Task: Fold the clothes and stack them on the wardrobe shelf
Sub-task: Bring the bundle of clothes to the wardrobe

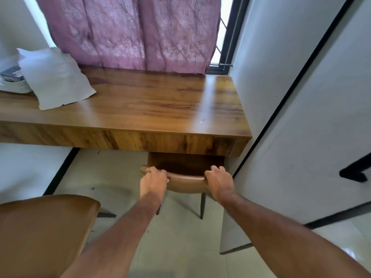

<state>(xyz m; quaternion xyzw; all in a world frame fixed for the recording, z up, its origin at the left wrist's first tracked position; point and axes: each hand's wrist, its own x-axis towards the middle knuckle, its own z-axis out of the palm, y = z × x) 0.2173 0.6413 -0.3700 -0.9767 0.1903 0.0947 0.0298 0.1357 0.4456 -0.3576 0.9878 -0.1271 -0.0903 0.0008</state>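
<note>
Left hand (153, 180): fingers curled over the top edge of the chair backrest (185, 182), gripping it near its left end.
Right hand (219, 181): fingers curled over the same top edge, gripping it near its right end; both forearms reach forward from the near edge of the view.
Chair: brown curved backrest with thin dark legs (202, 205) showing beneath it; the seat is tucked under the surface (160, 103), below its right part.
Surface: long wooden desk running left to right, with a thick wood-grain front edge; its right end meets a white panel.
Task's thing: a white cloth or pillowcase (55, 77), lying crumpled on the far left of the surface, well apart from both hands; which of the two it is cannot be told.
Beside the cloth: a white container (14, 85) at the left edge, holding something dark with a print; contents too unclear to name.
Curtain (136, 33): pink, patterned, hanging behind the surface, its hem touching the far edge.
Window frame (230, 37): dark, visible just right of the curtain.
Second chair (44, 233): brown, near left.
Wardrobe door (321, 117): white with black edging, on the right, carrying a black handle (355, 171).
Floor (180, 247): pale tiles.
</note>
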